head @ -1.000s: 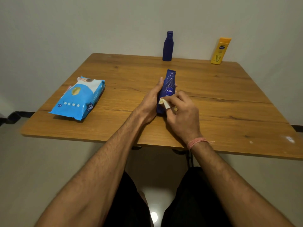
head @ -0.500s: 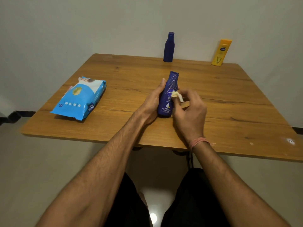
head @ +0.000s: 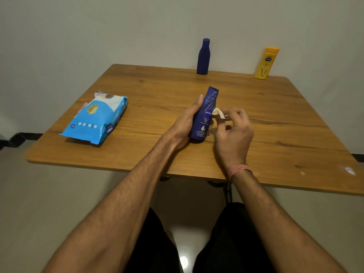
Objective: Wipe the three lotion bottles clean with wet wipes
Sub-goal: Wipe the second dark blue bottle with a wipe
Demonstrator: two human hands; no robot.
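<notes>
Head view, and the Nivea bottle [head: 205, 115] is seen standing near the middle of the table [head: 275, 119], leaning a little away, cap end up. It is gripped from the left side by the left hand [head: 185, 125], thumb laid up along its flank, the other fingers hidden behind it. A small crumpled wet wipe [head: 218, 112] is pinched in the curled fingertips of the right hand [head: 233, 133] and held just at the bottle's right edge, beside the logo; whether the wad is actually touching the plastic cannot be told.

Risks now. The wad is tiny, so patches of the bottle may well be missed, the back most of all, unless the bottle is turned. A tall bottle on a narrow base could be tipped if the wipe is pushed sideways while the grip is loosened. A damp surface may also be made slippery under the left palm. With so little wipe held, it could be dropped.

Two bottles are left waiting at the far edge against the wall: a dark blue bottle [head: 203, 57] and, well apart to its right, a yellow bottle [head: 266, 63], both upright and capped. What remains inside any of the three cannot be seen. A blue wipes pack [head: 94, 118] is lying flat toward the left side; its contents cannot be judged.
</notes>
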